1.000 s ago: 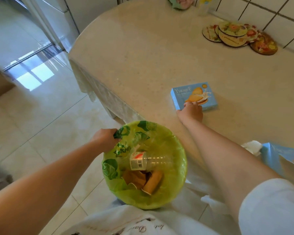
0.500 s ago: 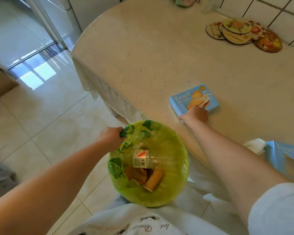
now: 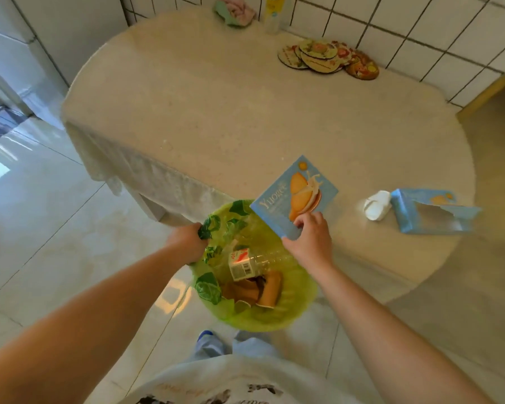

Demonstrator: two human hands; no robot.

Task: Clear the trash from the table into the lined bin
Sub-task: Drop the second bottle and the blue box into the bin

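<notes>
My right hand (image 3: 311,242) grips the near corner of a flat blue biscuit box (image 3: 293,195), lifted and tilted over the far rim of the bin. The bin (image 3: 292,313) has a green liner printed with leaves and stands on the floor against the table's front edge. My left hand (image 3: 188,239) clutches the liner at the bin's left rim. Inside lie a clear plastic bottle (image 3: 247,262) with a red-and-white label and brown paper cups (image 3: 267,290). On the table to the right lie a torn blue box (image 3: 429,211) and a crumpled white tissue (image 3: 376,205).
The round table (image 3: 216,118) wears a beige cloth. Several floral coasters (image 3: 327,58) sit at its far side by the tiled wall, with a pink-and-green cloth thing (image 3: 235,10) and a bottle (image 3: 273,16) further back. Glossy floor tiles spread to the left.
My right hand has closed on the blue biscuit box and lifted it off the table toward the bin's rim. My left hand kept its hold on the liner.
</notes>
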